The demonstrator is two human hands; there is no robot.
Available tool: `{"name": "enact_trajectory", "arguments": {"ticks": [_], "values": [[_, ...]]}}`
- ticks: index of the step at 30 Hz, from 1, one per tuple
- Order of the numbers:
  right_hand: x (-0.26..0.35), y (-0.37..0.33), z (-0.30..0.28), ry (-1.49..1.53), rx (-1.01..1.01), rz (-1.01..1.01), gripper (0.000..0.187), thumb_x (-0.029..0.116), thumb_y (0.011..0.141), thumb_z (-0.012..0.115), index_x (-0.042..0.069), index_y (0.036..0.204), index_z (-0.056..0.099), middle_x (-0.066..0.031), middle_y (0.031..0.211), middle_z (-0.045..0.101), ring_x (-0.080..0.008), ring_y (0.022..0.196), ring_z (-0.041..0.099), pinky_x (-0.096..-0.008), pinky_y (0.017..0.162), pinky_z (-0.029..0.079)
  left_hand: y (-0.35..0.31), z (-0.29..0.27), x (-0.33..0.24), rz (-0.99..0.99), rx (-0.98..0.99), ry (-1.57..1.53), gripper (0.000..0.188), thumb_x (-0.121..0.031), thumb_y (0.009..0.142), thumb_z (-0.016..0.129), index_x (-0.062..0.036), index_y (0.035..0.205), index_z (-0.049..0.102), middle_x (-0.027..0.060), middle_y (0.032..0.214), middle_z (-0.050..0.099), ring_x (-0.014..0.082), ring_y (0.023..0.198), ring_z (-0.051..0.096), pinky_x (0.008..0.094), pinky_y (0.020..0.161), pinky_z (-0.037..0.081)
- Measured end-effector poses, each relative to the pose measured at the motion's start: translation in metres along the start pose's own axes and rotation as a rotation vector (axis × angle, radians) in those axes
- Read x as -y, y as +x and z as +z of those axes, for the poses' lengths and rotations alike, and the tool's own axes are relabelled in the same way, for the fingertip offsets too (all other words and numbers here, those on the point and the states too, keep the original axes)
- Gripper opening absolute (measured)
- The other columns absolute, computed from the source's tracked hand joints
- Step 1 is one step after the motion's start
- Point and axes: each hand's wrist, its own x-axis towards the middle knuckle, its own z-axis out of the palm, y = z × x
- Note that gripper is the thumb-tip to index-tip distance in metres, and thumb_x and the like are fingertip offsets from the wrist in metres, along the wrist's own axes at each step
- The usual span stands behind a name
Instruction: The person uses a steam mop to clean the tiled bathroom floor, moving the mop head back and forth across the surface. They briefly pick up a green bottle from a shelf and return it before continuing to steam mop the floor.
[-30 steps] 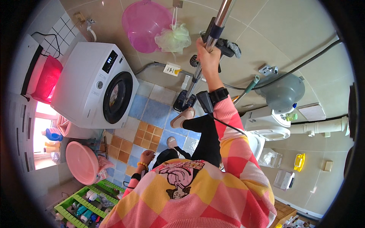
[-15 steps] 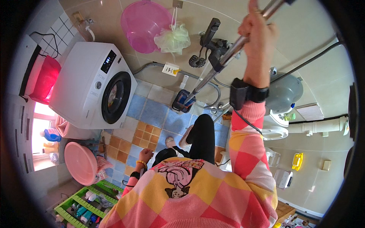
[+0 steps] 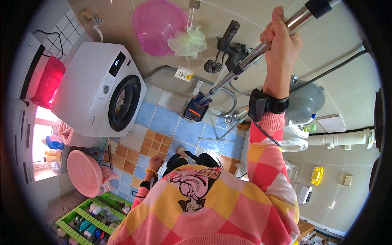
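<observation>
My right hand [image 3: 281, 36] is closed round the long metal pole of a mop [image 3: 241, 67], with the thumb lying up along it. The pole slants down from the upper right, and its lower end goes into a narrow dark mop bucket [image 3: 195, 113] with an orange-red strip, standing on the tiles by the wall. The mop's head is hidden in the bucket. My left hand [image 3: 156, 163] hangs low beside my body with loosely bent fingers and nothing visible in it.
On the left stands a white washing machine [image 3: 94, 87]. Below it are a pink basin [image 3: 84, 173] and a green shelf rack [image 3: 83, 214] of bottles. A shower fixture [image 3: 236, 53] and grey hose run along the wall. At right are a grey round tank [image 3: 308, 100] and a toilet [image 3: 294, 144].
My right hand and the pole have shifted slightly up and right. The bucket's orange-red strip now shows. My leg has drawn back from beside the bucket.
</observation>
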Motion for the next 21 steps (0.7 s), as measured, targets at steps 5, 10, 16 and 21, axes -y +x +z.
{"name": "enact_trajectory", "arguments": {"ticks": [5, 10, 16, 21], "values": [[-0.021, -0.004, -0.005, -0.061, 0.023, 0.054, 0.039, 0.026, 0.089, 0.069, 0.009, 0.061, 0.049, 0.0012, 0.05, 0.041, -0.0103, 0.044, 0.038, -0.0268, 0.046, 0.032, -0.001, 0.002, 0.001, -0.044, -0.019, -0.082, 0.019, -0.02, 0.088, 0.064, -0.0016, 0.091, 0.065, 0.0062, 0.077, 0.067, 0.014, 0.065, 0.063, 0.0251, 0.056, 0.051], [-0.055, -0.008, -0.017, -0.109, -0.018, 0.067, 0.04, 0.031, 0.087, 0.071, 0.005, 0.062, 0.055, 0.0004, 0.053, 0.048, -0.0082, 0.047, 0.045, -0.0254, 0.044, 0.037, 0.002, 0.006, 0.005, -0.03, 0.01, -0.072, 0.02, -0.022, 0.09, 0.063, -0.0031, 0.095, 0.063, 0.0065, 0.077, 0.067, 0.0143, 0.063, 0.063, 0.0256, 0.054, 0.051], [-0.136, -0.029, -0.042, -0.184, 0.077, 0.256, 0.033, 0.027, 0.089, 0.069, 0.005, 0.068, 0.055, -0.0024, 0.056, 0.052, -0.0114, 0.05, 0.05, -0.0264, 0.049, 0.04, -0.003, 0.011, 0.011, -0.014, -0.012, -0.093, 0.02, -0.021, 0.089, 0.063, -0.0011, 0.086, 0.065, 0.0057, 0.073, 0.066, 0.0123, 0.061, 0.061, 0.0243, 0.052, 0.048], [-0.21, -0.076, -0.059, -0.243, 0.129, 0.344, 0.032, 0.027, 0.089, 0.069, 0.003, 0.071, 0.058, -0.0021, 0.061, 0.058, -0.0094, 0.057, 0.055, -0.0256, 0.053, 0.043, -0.013, 0.01, 0.011, -0.079, -0.029, -0.045, 0.019, -0.02, 0.089, 0.063, -0.0011, 0.086, 0.064, 0.0063, 0.072, 0.066, 0.0125, 0.06, 0.061, 0.0241, 0.051, 0.048]]}}
